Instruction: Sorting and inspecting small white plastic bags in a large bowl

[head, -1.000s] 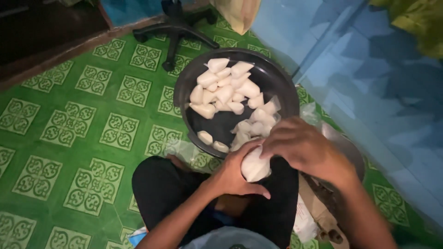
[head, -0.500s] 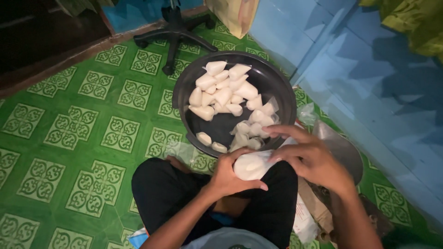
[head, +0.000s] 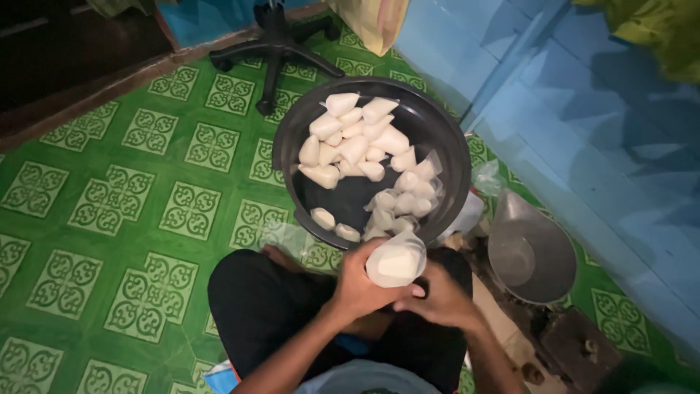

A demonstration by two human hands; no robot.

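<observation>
A small clear plastic bag of white filling (head: pixel 396 261) is held over my lap, just in front of the black round basin (head: pixel 292 135). My left hand (head: pixel 361 284) wraps around the bag's left side and bottom. My right hand (head: pixel 437 298) sits lower right, its fingers closed against the bag's underside. The basin rests on the floor ahead of my knees and holds several filled white cone-shaped packets (head: pixel 357 142), piled toward its far and right sides.
The floor is green patterned vinyl (head: pixel 131 211). A metal scale pan (head: pixel 531 252) sits to my right beside a blue wall (head: pixel 583 124). An office chair's black star base (head: pixel 273 44) stands beyond the basin. Loose clear plastic (head: pixel 485 179) lies by the basin's right rim.
My right hand has dropped from on top of the bag to below it at the right. The bag has turned so its white filling faces up, still in my left hand.
</observation>
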